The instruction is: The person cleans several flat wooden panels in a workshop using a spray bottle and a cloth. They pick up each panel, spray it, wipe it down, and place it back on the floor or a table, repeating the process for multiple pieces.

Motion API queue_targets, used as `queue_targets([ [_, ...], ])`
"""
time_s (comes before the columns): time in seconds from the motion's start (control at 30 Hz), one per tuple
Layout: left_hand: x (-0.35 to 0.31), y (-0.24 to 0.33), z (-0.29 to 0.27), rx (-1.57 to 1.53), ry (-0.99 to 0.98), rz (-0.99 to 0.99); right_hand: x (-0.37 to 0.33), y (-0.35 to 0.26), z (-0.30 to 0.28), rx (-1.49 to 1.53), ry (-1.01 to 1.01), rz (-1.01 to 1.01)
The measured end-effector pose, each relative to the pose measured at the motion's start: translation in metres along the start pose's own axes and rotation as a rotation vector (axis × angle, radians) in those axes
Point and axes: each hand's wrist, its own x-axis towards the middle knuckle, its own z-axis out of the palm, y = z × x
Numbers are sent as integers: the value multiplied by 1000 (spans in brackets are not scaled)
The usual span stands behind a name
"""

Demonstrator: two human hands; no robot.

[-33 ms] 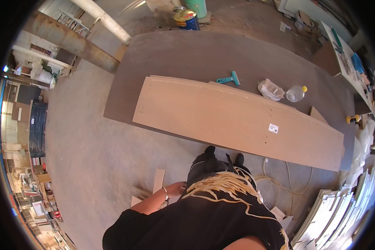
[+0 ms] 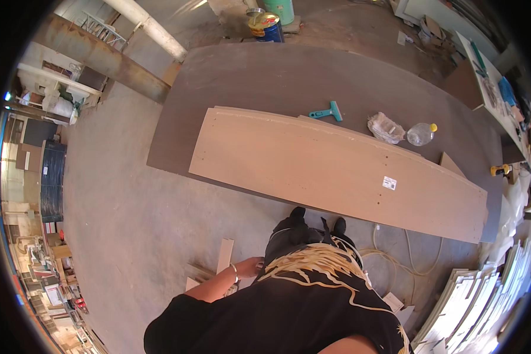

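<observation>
My left hand point(image 2: 251, 268) hangs beside my dark trousers, a light bracelet point(image 2: 235, 272) round its wrist. Its fingers are turned in against the leg and mostly hidden, so their pose is unclear. Of my right arm only a bit of bare skin shows at the lower edge; the hand itself is out of view. In front of my feet a long tan board point(image 2: 312, 159) with one curved edge lies on a wide brown tabletop point(image 2: 248, 71). It carries a white label point(image 2: 389, 183) and small holes, and other board edges peek out beneath it.
Behind the board are a teal scraper point(image 2: 328, 112), a crumpled clear plastic piece point(image 2: 386, 128) and a clear bottle with a yellow cap point(image 2: 420, 134). A yellow power tool point(image 2: 500, 170) is at the right edge. Hose point(image 2: 413, 271) loops across the floor near stacked white panels point(image 2: 475, 307).
</observation>
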Motion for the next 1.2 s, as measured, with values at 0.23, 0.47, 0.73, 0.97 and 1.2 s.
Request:
queue_targets([
  [0.23,-9,-13,-54,253,-31,-32,-51,-13,48,448,51,296],
  [0.47,-44,0,-89,169,-36,36,-84,-18,78,674,86,409],
  [0.73,-52,-13,-127,191,-89,107,-94,-48,112,1258,17,593],
  [0.97,18,-35,-173,426,-327,-14,-64,-108,103,297,39,16],
  [1.2,77,-7,-223,604,-89,74,-23,-55,134,-442,216,149],
])
